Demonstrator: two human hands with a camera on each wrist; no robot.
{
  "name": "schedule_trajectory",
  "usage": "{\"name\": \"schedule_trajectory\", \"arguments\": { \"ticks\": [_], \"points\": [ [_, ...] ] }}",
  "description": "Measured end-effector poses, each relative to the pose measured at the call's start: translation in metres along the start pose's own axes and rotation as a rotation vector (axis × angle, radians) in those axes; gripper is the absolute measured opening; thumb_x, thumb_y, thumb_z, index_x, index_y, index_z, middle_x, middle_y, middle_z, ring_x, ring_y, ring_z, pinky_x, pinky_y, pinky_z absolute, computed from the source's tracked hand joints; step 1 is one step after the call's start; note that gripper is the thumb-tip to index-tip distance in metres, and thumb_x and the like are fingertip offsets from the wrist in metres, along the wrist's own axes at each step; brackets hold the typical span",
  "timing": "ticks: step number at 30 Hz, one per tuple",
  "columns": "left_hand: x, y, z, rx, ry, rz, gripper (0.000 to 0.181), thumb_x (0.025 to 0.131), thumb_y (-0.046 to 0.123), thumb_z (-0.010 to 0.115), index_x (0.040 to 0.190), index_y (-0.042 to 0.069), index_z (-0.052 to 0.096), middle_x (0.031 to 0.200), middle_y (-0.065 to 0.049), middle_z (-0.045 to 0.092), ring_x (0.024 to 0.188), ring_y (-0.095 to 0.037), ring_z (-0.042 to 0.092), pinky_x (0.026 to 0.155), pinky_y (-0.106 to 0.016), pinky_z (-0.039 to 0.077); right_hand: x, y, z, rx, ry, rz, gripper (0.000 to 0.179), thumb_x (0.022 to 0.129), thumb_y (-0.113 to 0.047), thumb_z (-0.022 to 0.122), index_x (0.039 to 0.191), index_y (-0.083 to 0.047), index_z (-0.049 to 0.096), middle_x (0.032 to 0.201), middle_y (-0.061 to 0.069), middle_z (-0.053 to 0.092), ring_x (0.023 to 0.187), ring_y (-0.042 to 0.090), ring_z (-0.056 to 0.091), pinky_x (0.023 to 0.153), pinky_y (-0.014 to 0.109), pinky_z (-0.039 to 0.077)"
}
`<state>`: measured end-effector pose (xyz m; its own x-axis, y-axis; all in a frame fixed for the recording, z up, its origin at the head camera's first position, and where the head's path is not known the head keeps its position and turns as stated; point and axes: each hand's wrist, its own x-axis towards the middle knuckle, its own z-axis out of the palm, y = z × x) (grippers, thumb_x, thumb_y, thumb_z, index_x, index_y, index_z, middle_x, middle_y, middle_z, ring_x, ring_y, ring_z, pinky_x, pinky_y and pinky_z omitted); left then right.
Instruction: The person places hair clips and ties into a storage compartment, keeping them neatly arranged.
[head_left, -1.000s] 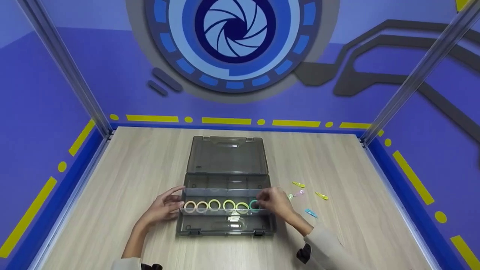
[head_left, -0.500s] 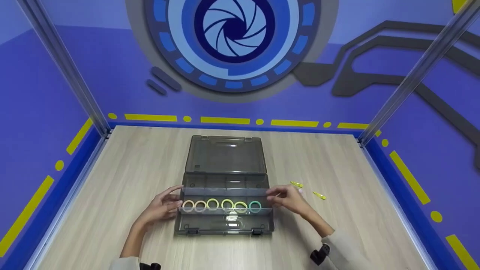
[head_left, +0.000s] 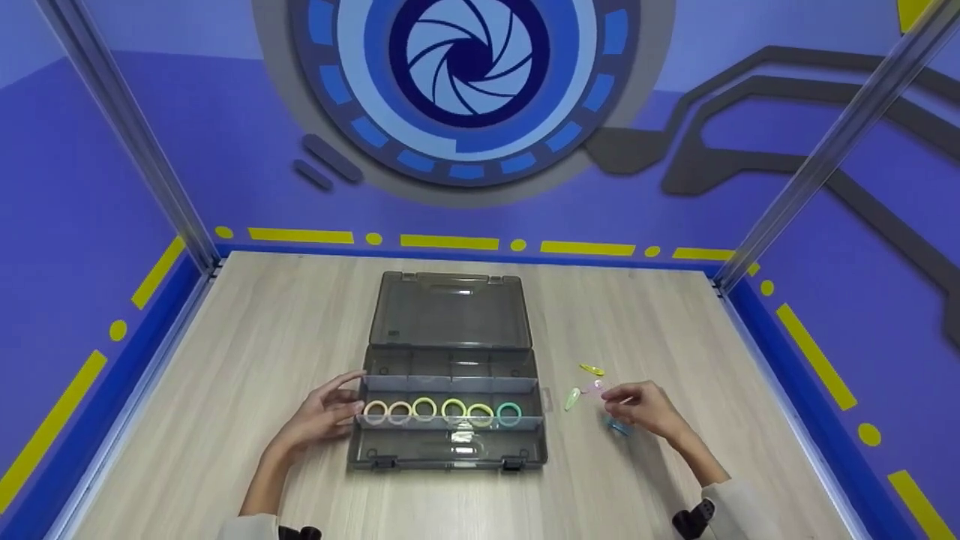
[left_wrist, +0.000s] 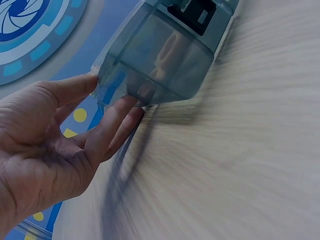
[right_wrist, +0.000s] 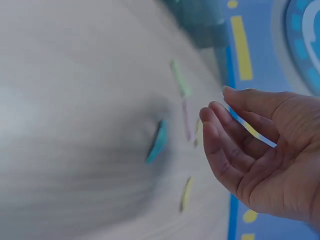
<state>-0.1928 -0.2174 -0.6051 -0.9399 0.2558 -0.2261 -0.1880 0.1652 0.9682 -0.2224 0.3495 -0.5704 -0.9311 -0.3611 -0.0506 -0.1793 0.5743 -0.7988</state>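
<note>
Shifted since the earlier frame: the right hand (head_left: 649,409), from the box's right end to above the clips, uncovering the blue clip (head_left: 619,426) and the pale green clip (head_left: 573,398). Its fingers bend loosely and grip nothing. Attention appears to pass from the rings to the clips, all five lying outside the box. Near side: the box (head_left: 409,448) stands open on the table (head_left: 420,506), its left end touched by the extended fingers of the left hand (head_left: 319,416); six rings (head_left: 466,411) sit in the middle compartment. Farther off lie the pink clip (head_left: 598,385), the far yellow clip (head_left: 592,370), then the folded-back lid (head_left: 452,309). Obscured: the second yellow clip (right_wrist: 186,194), hidden in the head view; the box, cut off in the left wrist view, where shapes behind its wall are indistinct.
</note>
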Motion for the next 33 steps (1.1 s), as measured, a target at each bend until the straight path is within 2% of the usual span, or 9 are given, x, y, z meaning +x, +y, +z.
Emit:
{"name": "schedule_trajectory", "arguments": {
  "ticks": [3,7,9,14,20,26,33],
  "points": [
    [0.000,0.000,0.000,-0.003,0.002,-0.006,0.066,0.100,0.023,0.068,0.158,0.012,0.038,0.140,-0.029,0.050,0.109,-0.021,0.062,0.083,-0.031,0.057,-0.005,0.010,0.000,-0.082,0.015,0.007,0.019,0.092,-0.002,0.072,0.106,0.010,0.073,0.098,0.025,0.075,0.078,0.013,0.070,0.063,0.018,0.053],
    [-0.001,-0.001,0.000,-0.008,0.007,-0.016,0.065,0.101,0.021,0.067,0.158,0.013,0.038,0.140,-0.028,0.050,0.108,-0.020,0.062,0.084,-0.031,0.057,-0.009,0.018,0.002,-0.204,0.031,-0.006,0.014,0.089,-0.002,0.074,0.101,0.006,0.076,0.094,0.020,0.076,0.080,0.022,0.073,0.068,0.021,0.055],
    [-0.001,-0.002,0.000,-0.009,0.010,-0.016,0.064,0.101,0.020,0.066,0.158,0.012,0.037,0.140,-0.028,0.050,0.108,-0.020,0.063,0.084,-0.031,0.057,-0.009,0.019,0.003,-0.227,0.024,-0.012,0.013,0.088,-0.002,0.075,0.099,0.005,0.076,0.093,0.019,0.077,0.080,0.024,0.073,0.069,0.021,0.055],
    [-0.001,-0.001,0.000,-0.007,0.017,-0.018,0.064,0.101,0.020,0.066,0.158,0.012,0.037,0.140,-0.028,0.051,0.106,-0.019,0.063,0.082,-0.031,0.057,-0.008,0.018,0.007,-0.232,-0.005,-0.021,0.015,0.085,-0.003,0.079,0.098,0.006,0.076,0.090,0.017,0.076,0.076,0.017,0.069,0.065,0.021,0.053],
    [0.001,-0.001,0.001,-0.005,0.005,-0.012,0.066,0.100,0.023,0.067,0.158,0.012,0.037,0.140,-0.029,0.049,0.104,-0.020,0.063,0.080,-0.030,0.056,-0.010,0.018,0.009,-0.276,0.016,0.007,0.014,0.081,0.002,0.080,0.095,0.004,0.077,0.084,0.012,0.074,0.072,0.008,0.060,0.064,0.021,0.049],
    [0.002,-0.001,0.000,-0.018,-0.004,-0.010,0.067,0.100,0.022,0.068,0.158,0.012,0.037,0.138,-0.028,0.050,0.102,-0.019,0.062,0.078,-0.028,0.057,-0.008,0.017,0.010,-0.221,-0.001,0.063,0.017,0.080,0.004,0.080,0.096,0.004,0.075,0.080,0.008,0.069,0.069,0.005,0.051,0.061,0.020,0.042],
    [0.003,0.000,-0.002,-0.023,-0.002,-0.038,0.068,0.099,0.025,0.069,0.158,0.012,0.037,0.134,-0.022,0.052,0.100,-0.017,0.061,0.079,-0.030,0.057,0.000,0.008,0.012,-0.080,-0.050,0.102,0.019,0.084,-0.002,0.080,0.101,0.006,0.075,0.084,0.010,0.070,0.070,0.005,0.053,0.060,0.018,0.044]
  ]
}}
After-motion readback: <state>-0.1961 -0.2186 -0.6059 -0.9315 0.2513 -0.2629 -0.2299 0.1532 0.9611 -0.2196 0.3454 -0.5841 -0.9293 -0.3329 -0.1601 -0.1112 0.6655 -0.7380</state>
